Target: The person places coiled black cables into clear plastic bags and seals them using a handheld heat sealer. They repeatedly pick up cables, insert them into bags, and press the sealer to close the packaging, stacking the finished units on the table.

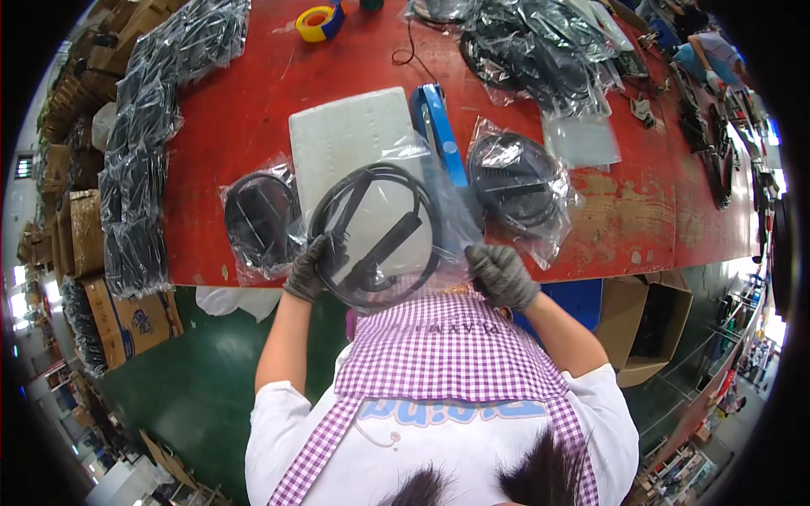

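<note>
You hold a clear plastic bag (460,223) in front of you, above the near side of the red desk (228,139). Inside it is a coiled black cable (384,250) with a thick bar-shaped part slanting across the loop. Your left grip (305,270), grey-gloved, is closed on the bag's lower left edge, fingers at the rim of the coil. Your right grip (501,277), gloved alike, is closed on the bag's right edge, well apart from the coil.

Beyond the bag, and partly behind it, you have a white slab (342,126) and a long blue tool (439,135) beside it. One bagged coil (261,221) lies left of your work, another bagged cable (516,181) right of it. Farther right sit flat clear bags (582,141) and a heap of bagged cables (536,55); a yellow-and-blue tape roll (310,34) rests near the far side.
</note>
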{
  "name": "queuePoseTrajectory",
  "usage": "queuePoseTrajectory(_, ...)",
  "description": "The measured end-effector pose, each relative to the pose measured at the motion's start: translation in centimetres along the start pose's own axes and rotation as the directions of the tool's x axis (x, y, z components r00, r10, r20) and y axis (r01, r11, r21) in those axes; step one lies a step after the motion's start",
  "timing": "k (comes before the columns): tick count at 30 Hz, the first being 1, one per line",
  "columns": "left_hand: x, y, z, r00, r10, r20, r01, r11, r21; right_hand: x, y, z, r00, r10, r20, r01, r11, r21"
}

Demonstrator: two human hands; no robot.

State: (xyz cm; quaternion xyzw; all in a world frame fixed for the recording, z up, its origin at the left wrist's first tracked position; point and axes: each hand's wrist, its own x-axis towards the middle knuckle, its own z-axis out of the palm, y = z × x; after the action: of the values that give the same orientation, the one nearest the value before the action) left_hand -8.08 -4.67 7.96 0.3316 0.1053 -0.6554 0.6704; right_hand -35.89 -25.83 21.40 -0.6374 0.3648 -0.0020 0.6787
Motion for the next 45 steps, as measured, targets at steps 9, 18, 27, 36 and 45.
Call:
queuePoseTrajectory(9,9.0,2.8,1.1,0.986,-0.012,-0.166,0.073,0.927,0.367,3.6,10.8,0.4,0.969,0.206,-0.139,-0.196,0.977,0.082)
queuePoseTrajectory(18,17.5,7.3,3.3,0.967,0.105,-0.234,0.072,0.765,0.64,14.0,26.0,-5.7,0.865,-0.438,-0.244,0.244,0.793,-0.558)
queuePoseTrajectory(27,16.7,9.5,1.3,0.951,0.141,-0.276,0.079,0.753,0.654,9.6,0.1,0.9,0.891,-0.421,-0.169,0.024,0.414,-0.91)
queuePoseTrajectory(36,15.4,9.3,0.9,0.891,0.4,-0.214,0.009,0.456,0.89,11.5,11.1,3.1,0.7,-0.709,-0.083,0.245,0.347,-0.905)
queuePoseTrajectory(45,9.8,2.2,-2.8,0.662,0.417,-0.622,0.322,0.592,0.739,11.6,11.8,2.6,0.669,-0.735,-0.107,0.265,0.371,-0.89)
